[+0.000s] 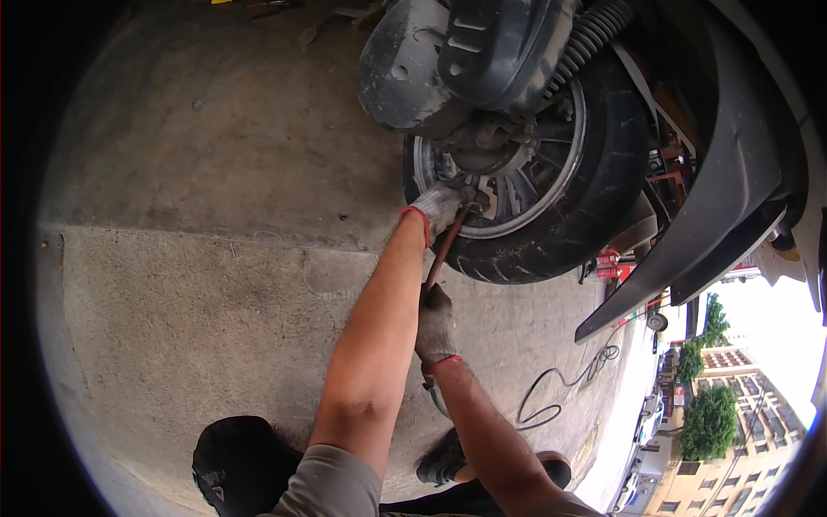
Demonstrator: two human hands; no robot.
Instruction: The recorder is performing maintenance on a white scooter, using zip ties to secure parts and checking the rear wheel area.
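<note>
My left hand (441, 208), in a grey knit glove with a red cuff, reaches into the rim of a scooter wheel (551, 202). Its fingers are closed around the upper end of a straight reddish-brown tube (447, 248), beside the spokes; the fitting at that end is partly hidden. Lower down, my right hand (438, 326), in a dirty matching glove, is wrapped around the tube's other end. A dark curved hose (436, 398) shows below my right wrist; its join to the tube is hidden by the hand.
Above the wheel is the scooter's dark engine cover (508, 52), with a ribbed hose (590, 43). Grey bodywork (715, 181) overhangs on the right. A black hose (560, 379) loops over the concrete floor (198, 319). Beyond lie a street and a building (732, 431).
</note>
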